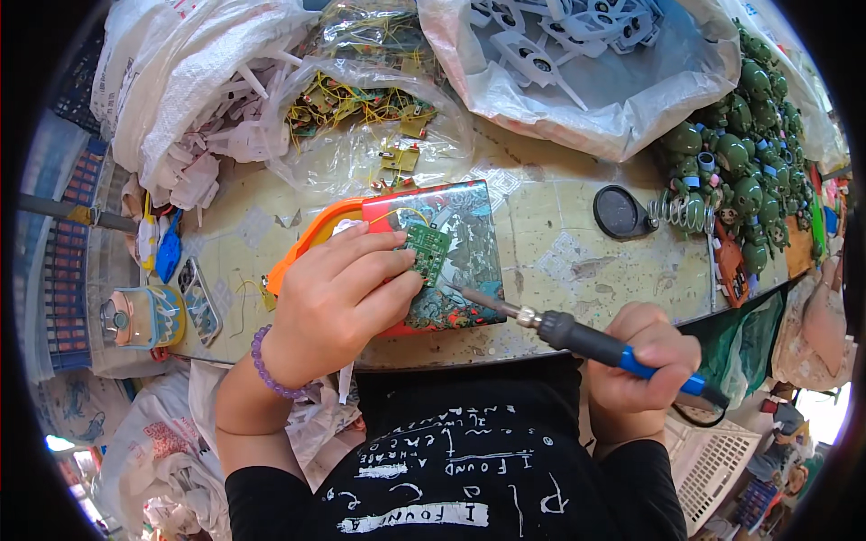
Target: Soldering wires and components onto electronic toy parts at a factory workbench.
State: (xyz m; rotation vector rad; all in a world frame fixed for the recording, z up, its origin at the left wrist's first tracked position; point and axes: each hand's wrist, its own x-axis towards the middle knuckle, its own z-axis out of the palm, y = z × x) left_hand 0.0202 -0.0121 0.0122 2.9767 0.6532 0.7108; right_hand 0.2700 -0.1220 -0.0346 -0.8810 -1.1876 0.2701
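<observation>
My left hand is closed on the left edge of a small green circuit board, its fingertips pressing on the board. A thin yellow wire loops from the board's top. Under it lies a flat box with a red edge and a dark, solder-spotted top. My right hand grips a soldering iron by its blue and black handle. The iron's tip points left, close to the board's lower right corner; whether it touches cannot be told. An orange plastic piece sits partly behind my left hand.
Bags of white plastic parts, wired boards and pale frames line the far side. A round black dish and coiled spring stand are right, beside piled green parts. A phone and jar lie left.
</observation>
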